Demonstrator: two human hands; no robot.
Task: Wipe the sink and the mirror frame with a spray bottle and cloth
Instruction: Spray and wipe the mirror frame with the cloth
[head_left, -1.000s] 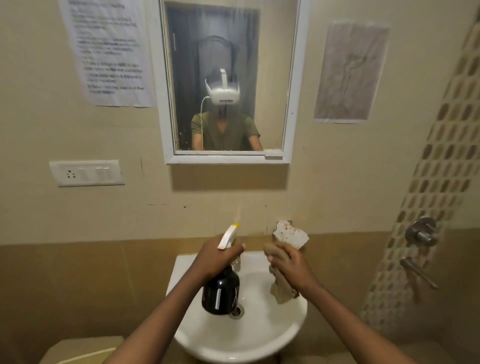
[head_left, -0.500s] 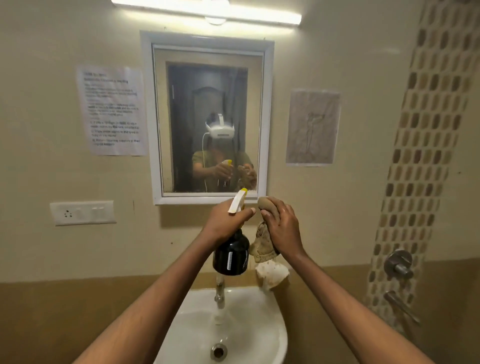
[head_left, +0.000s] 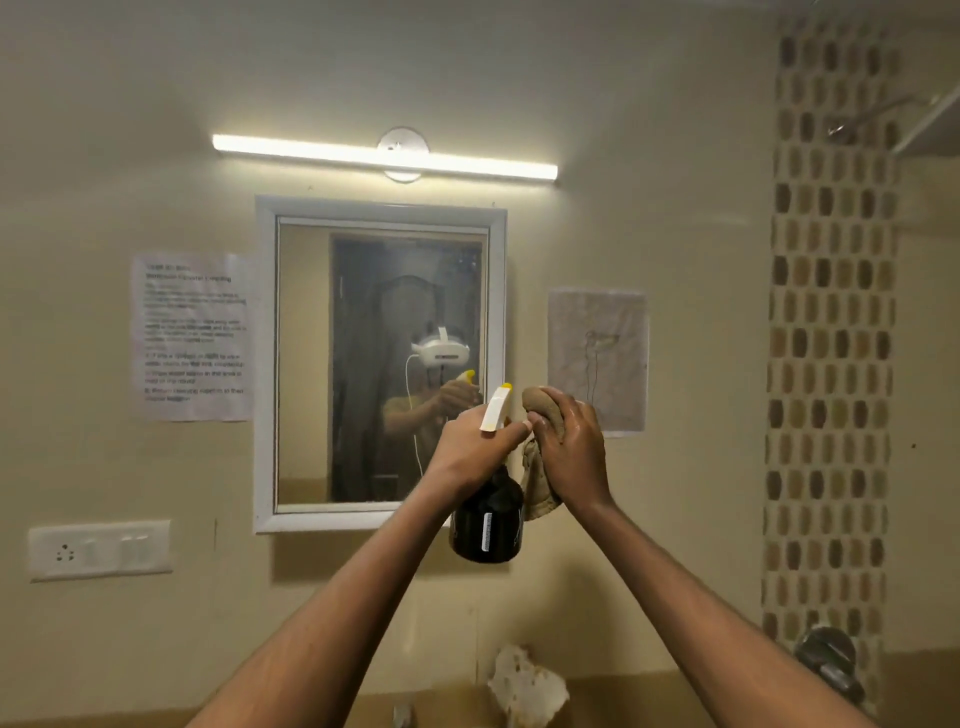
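My left hand (head_left: 470, 447) grips a black spray bottle (head_left: 487, 525) with a white and yellow trigger head, held up in front of the mirror's lower right corner. Its nozzle points toward the white mirror frame (head_left: 265, 364). My right hand (head_left: 571, 447) is closed around a crumpled tan cloth (head_left: 537, 493) just right of the bottle, near the frame's right side. The sink is out of view below; only the tip of the tap (head_left: 401, 717) shows at the bottom edge.
A lit tube light (head_left: 384, 156) hangs above the mirror. A printed notice (head_left: 192, 338) is left of it, a paper drawing (head_left: 597, 358) right. A switch plate (head_left: 98, 548) sits lower left. A mosaic tile strip (head_left: 826, 364) and shower valve (head_left: 826, 654) are on the right.
Both hands rose from over the sink to the mirror's lower right corner, carrying bottle and cloth. The view tilted up, so the sink dropped out of frame.
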